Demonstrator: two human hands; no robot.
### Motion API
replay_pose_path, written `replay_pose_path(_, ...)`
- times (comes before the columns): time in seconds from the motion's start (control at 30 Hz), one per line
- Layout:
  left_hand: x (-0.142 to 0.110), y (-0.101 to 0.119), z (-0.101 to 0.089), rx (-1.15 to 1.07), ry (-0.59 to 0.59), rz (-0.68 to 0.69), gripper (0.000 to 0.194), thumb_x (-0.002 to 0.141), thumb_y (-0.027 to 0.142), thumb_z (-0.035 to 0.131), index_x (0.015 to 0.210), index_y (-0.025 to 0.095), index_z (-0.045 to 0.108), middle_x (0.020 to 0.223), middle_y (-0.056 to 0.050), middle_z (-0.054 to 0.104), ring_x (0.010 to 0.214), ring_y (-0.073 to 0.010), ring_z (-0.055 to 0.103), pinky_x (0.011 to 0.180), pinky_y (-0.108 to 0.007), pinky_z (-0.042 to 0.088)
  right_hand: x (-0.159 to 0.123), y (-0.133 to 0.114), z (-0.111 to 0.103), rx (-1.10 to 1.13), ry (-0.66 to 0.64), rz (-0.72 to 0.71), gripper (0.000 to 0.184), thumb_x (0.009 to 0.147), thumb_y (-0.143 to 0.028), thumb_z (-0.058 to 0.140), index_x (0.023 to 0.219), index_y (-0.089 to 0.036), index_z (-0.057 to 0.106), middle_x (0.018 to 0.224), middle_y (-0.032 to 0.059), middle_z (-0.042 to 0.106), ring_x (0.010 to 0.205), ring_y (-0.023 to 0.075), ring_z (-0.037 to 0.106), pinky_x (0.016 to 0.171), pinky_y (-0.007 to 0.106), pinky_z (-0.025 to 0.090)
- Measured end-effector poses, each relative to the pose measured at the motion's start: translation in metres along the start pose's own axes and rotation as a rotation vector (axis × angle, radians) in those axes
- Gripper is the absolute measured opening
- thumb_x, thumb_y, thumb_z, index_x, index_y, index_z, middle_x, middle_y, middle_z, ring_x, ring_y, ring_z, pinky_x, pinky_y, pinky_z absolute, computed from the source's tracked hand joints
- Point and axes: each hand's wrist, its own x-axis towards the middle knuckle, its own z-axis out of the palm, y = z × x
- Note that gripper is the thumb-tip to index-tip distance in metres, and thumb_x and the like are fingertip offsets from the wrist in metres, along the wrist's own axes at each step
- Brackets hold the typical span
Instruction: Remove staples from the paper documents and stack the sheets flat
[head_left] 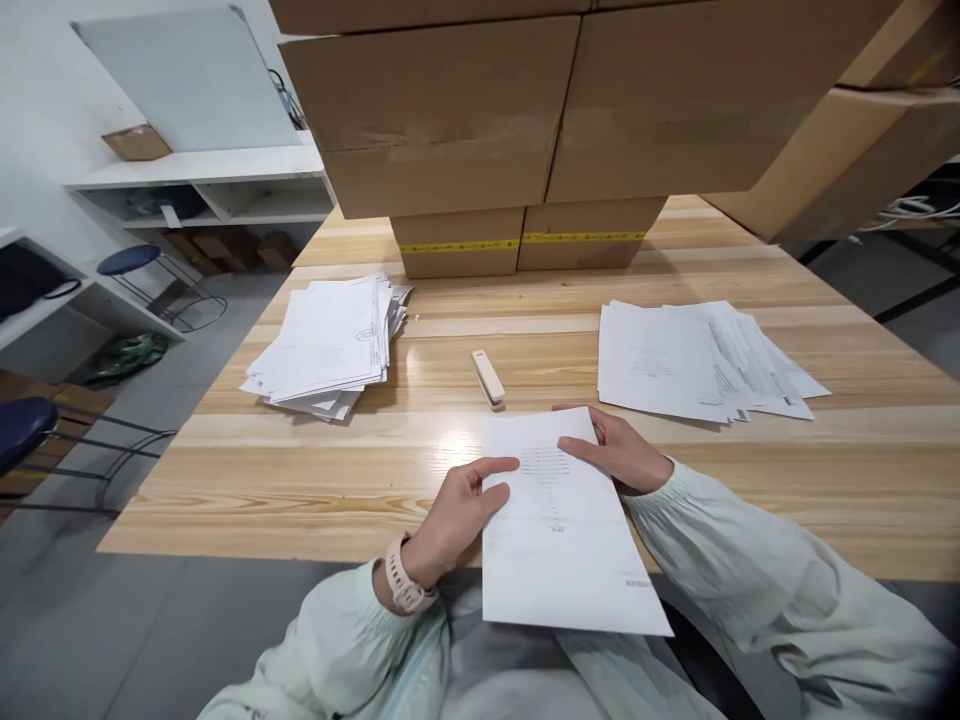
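Observation:
A white printed sheet of paper is held between my two hands at the table's front edge, its lower part reaching over the edge towards my body. My left hand grips its left side, with thumb and index finger on the printed face and the other fingers hidden. On the upper right side, my right hand pinches the sheet, thumb on top and fingers behind. Whether more sheets lie under this one, I cannot tell. Just beyond the sheet's top edge lies a small white stapler, touched by neither hand.
A thick stack of papers lies at the left of the wooden table. Several fanned-out printed sheets lie at the right. Large cardboard boxes are stacked at the back. Blue stools stand on the floor to the left.

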Motion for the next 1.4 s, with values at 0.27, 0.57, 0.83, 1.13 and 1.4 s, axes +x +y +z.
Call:
replay_pose_path(0.27,0.009,0.011,0.007,-0.055,0.012,0.020,0.042,0.071,0.022,0.075,0.111,0.012,0.070,0.101,-0.011,0.074,0.088,-0.0196,0.068,0.079,-0.032,0.052,0.013,-0.011,-0.004,-0.001,0.031,0.003,0.065,0.065,-0.043,0.086,0.118,-0.016,0.061,0.103,0.0098,0.075,0.082,0.0199,0.071,0.068,0.033,0.060)
replay_pose_path(0.57,0.024,0.014,0.013,-0.012,0.007,0.006,0.034,0.070,0.020,0.072,0.103,0.013,0.069,0.085,-0.005,0.071,0.072,-0.0144,0.062,0.067,-0.026,0.045,0.022,-0.013,-0.016,-0.041,0.057,0.020,0.063,0.064,-0.043,0.087,0.116,-0.017,0.063,0.095,0.0074,0.077,0.074,0.0202,0.072,0.063,0.033,0.061)
replay_pose_path(0.83,0.025,0.020,0.016,-0.016,0.015,-0.026,0.020,0.067,0.016,0.068,0.087,0.015,0.066,0.059,0.004,0.056,0.053,-0.0082,0.047,0.053,-0.022,0.033,0.025,-0.015,-0.018,-0.038,0.043,0.061,0.061,0.065,-0.041,0.086,0.116,-0.017,0.063,0.093,0.0068,0.077,0.073,0.0202,0.072,0.062,0.032,0.060)
replay_pose_path(1.13,0.026,0.018,0.016,-0.068,0.017,-0.058,0.023,0.068,0.019,0.069,0.090,0.016,0.062,0.060,0.005,0.054,0.052,-0.0079,0.046,0.052,-0.021,0.033,0.026,-0.015,-0.020,-0.081,0.034,0.076,0.058,0.067,-0.044,0.084,0.113,-0.017,0.063,0.093,0.0066,0.076,0.072,0.0200,0.071,0.061,0.032,0.058)
replay_pose_path(1.4,0.027,0.018,0.016,-0.121,0.051,-0.078,0.040,0.067,0.019,0.071,0.106,0.012,0.065,0.078,-0.001,0.062,0.062,-0.0085,0.051,0.057,-0.022,0.037,0.025,-0.021,-0.019,-0.094,0.034,0.039,0.051,0.068,-0.047,0.083,0.106,-0.018,0.064,0.093,0.0066,0.076,0.073,0.0203,0.070,0.064,0.033,0.058)
